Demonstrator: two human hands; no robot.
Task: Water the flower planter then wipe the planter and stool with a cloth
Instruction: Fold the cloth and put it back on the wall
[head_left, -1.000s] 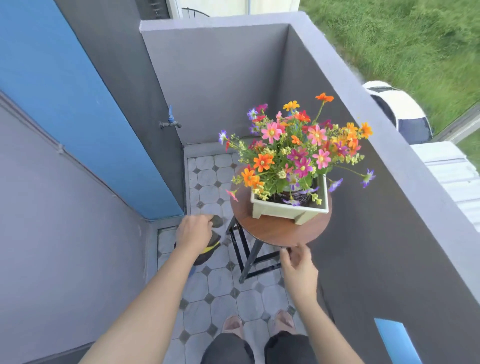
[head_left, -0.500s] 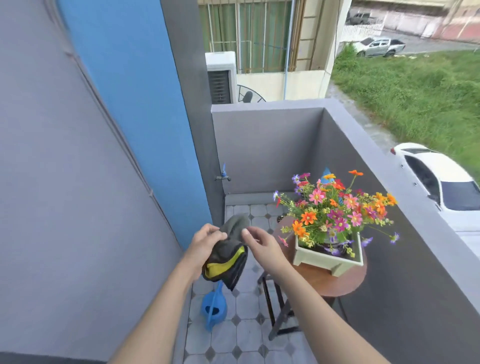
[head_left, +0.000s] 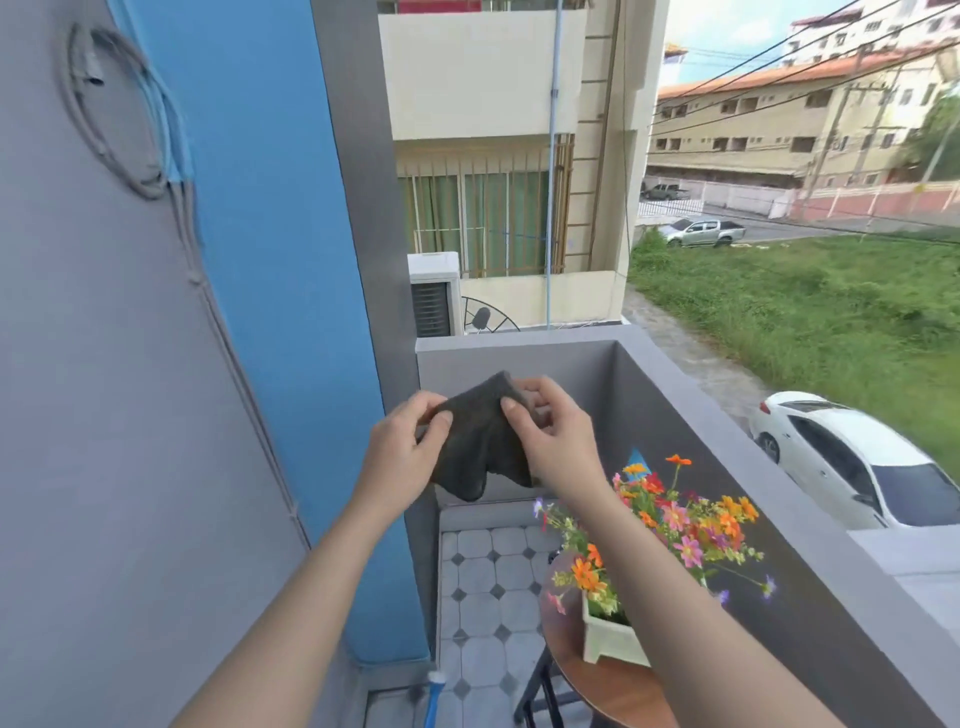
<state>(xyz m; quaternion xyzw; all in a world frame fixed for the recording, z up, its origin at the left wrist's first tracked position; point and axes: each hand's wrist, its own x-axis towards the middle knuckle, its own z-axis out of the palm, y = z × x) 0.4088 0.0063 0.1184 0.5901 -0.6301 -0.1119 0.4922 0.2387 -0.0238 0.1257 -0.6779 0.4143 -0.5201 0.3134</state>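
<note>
A dark grey cloth (head_left: 480, 447) hangs spread between both hands at chest height, above the balcony floor. My left hand (head_left: 408, 457) pinches its left edge and my right hand (head_left: 550, 441) pinches its top right edge. Below and to the right, a cream planter (head_left: 610, 642) full of orange, pink and red flowers (head_left: 675, 519) stands on a round brown stool (head_left: 613, 691) with black legs. My right forearm crosses in front of the planter and hides part of it.
A grey parapet wall (head_left: 779, 519) closes the narrow balcony on the right and far side. Blue and grey walls stand at the left. The floor is tiled (head_left: 488, 582). A blue watering can's tip (head_left: 434, 696) shows at the bottom edge.
My view has tilted up from the stool to the street. Both hands have risen with the cloth and opened it out between them; its yellow part no longer shows.
</note>
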